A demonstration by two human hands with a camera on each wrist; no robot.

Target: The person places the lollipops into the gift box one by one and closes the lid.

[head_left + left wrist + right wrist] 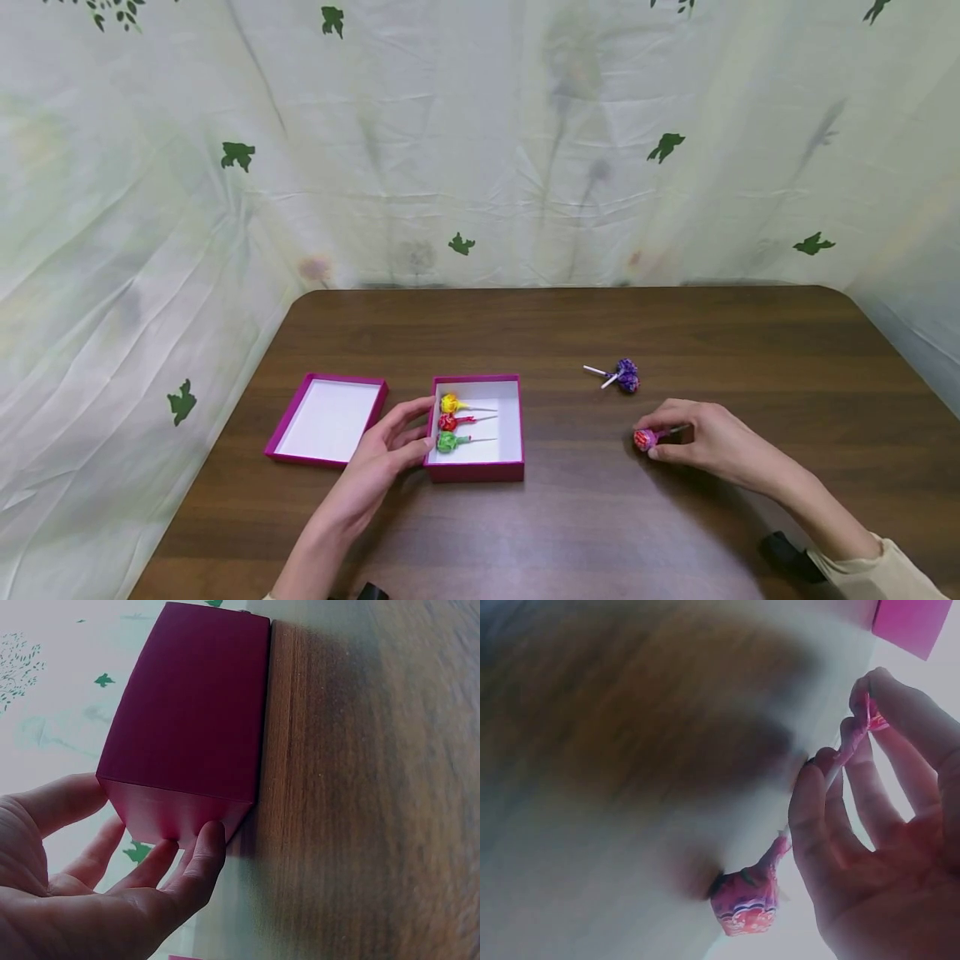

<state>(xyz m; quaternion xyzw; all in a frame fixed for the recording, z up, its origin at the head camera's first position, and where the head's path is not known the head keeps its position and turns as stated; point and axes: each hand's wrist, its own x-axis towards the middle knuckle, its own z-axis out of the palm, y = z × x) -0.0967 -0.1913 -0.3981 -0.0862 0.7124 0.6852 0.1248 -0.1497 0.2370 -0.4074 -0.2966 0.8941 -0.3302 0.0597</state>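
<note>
My left hand (378,446) holds the left end of an open magenta box (476,472), thumb at the near top corner and fingers against the side wall. Inside lie a yellow lollipop (450,403), a red lollipop (447,422) and a green lollipop (447,442), sticks pointing right. My right hand (708,437) is low over the table on the right, pinching a pink lollipop (866,720) by its head, mostly hidden by the fingertips. Close under that hand, a second pink-and-red lollipop (746,900) shows; its stick end passes behind the fingers.
Two purple lollipops (627,377) lie with crossed sticks beyond my right hand. Left of the box is its lid (330,421), white inside facing up. A brown wooden table (570,517) carries everything, and a pale patterned curtain (480,150) hangs behind it.
</note>
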